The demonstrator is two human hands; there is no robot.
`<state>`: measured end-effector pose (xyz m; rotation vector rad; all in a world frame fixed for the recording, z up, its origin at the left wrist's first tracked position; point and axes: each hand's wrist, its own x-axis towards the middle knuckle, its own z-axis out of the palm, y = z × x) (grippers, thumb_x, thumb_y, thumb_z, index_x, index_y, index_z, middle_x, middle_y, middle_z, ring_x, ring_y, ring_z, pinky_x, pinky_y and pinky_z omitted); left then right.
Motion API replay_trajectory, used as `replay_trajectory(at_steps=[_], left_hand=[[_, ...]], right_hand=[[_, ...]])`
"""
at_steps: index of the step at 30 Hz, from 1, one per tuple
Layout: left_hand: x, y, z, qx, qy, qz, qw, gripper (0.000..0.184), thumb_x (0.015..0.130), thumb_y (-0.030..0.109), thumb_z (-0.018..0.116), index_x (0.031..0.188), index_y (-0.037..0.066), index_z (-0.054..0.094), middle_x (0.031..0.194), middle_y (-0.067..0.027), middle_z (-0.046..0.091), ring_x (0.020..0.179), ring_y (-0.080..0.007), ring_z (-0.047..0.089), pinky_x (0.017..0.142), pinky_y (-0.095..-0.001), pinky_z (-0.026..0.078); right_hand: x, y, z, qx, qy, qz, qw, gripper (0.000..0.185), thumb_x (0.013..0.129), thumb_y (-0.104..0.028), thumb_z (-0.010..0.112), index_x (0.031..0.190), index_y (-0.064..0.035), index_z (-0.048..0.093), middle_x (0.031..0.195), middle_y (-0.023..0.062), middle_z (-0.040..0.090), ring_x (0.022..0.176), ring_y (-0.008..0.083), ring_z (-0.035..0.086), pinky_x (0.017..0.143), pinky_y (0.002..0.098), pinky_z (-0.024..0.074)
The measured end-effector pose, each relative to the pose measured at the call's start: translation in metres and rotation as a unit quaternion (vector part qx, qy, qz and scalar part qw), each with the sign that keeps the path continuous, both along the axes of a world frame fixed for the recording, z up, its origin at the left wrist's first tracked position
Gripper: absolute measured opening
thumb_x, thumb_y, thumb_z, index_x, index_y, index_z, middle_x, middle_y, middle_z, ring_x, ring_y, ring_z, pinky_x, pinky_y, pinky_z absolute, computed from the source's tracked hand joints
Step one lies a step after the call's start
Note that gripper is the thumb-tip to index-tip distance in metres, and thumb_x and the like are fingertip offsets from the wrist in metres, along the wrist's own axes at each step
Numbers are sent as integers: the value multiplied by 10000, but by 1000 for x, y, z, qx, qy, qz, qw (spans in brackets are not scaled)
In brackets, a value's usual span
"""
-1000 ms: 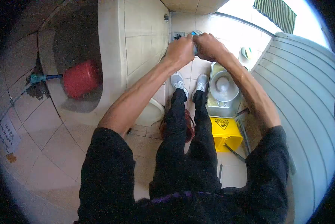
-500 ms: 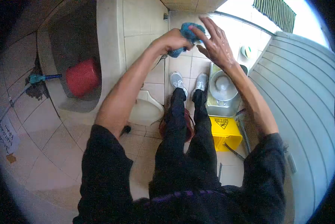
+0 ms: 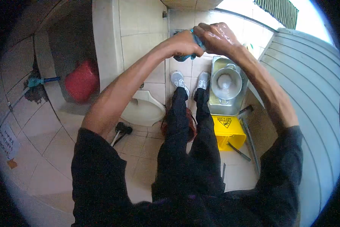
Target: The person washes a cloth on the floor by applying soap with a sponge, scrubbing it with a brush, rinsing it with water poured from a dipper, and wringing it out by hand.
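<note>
Both fists are closed on a bunched blue cloth [image 3: 184, 58], held up in front of me at arm's length. My left hand [image 3: 187, 44] wraps around it, and part of the cloth hangs out below the fingers. Pressed against its other side is my right hand [image 3: 218, 37], wet and shiny, with the fingers curled. The cloth between the two fists is mostly hidden. Beneath the right forearm, a metal pot [image 3: 236, 81] with side handles sits in a rectangular steel pan [image 3: 219, 109].
A yellow caution wet-floor bucket [image 3: 230, 132] stands near my right leg. On the left are a squat toilet [image 3: 143, 113], a black-headed brush [image 3: 123, 129] and a tiled basin holding a red bucket [image 3: 81, 82]. A slatted panel [image 3: 302, 94] closes off the right side.
My right hand has gone from open fingers beside the cloth to a closed grip on it. Both hands have come together, and my left hand has shifted slightly right.
</note>
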<state>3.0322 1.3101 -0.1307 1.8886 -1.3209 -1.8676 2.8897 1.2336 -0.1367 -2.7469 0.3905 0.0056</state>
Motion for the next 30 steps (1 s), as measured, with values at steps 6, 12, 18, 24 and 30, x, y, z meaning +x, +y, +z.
replay_trajectory(at_steps=[6, 12, 18, 24, 30], left_hand=[[-3, 11, 3, -92, -215, -80, 969, 274, 590, 180, 650, 778, -18, 635, 710, -223, 620, 679, -340, 631, 632, -420, 504], [-3, 5, 5, -200, -291, -155, 923, 238, 623, 107, 621, 845, 21, 623, 714, -202, 629, 701, -353, 635, 616, -446, 515], [7, -3, -5, -365, -334, -221, 840, 208, 686, 104, 596, 890, 66, 579, 721, -140, 635, 659, -310, 643, 558, -415, 521], [12, -9, -9, -479, -352, -209, 776, 142, 717, 134, 581, 857, 122, 559, 756, -71, 623, 647, -261, 636, 532, -377, 520], [9, 9, -13, -521, -369, -112, 762, 290, 690, 103, 601, 976, 128, 561, 934, -62, 602, 821, -253, 587, 674, -372, 502]], right_hand=[[7, 20, -3, 82, 44, -96, 991, 284, 622, -127, 644, 895, -80, 579, 820, 131, 627, 730, 319, 618, 645, 413, 503], [1, 28, -21, 222, -28, -215, 951, 218, 611, -113, 604, 814, -31, 604, 695, 169, 622, 671, 319, 611, 623, 393, 484], [-1, 29, -24, 422, -21, -291, 858, 150, 595, -106, 589, 719, -21, 589, 632, 112, 587, 569, 204, 558, 567, 325, 458], [-3, 31, -14, 566, -58, -351, 744, 73, 622, -77, 560, 666, -25, 534, 523, 8, 493, 434, 87, 400, 415, 252, 320], [-11, 16, -3, 629, 41, -289, 721, 170, 666, -208, 609, 718, -55, 556, 573, 1, 503, 435, 63, 368, 399, 229, 270]])
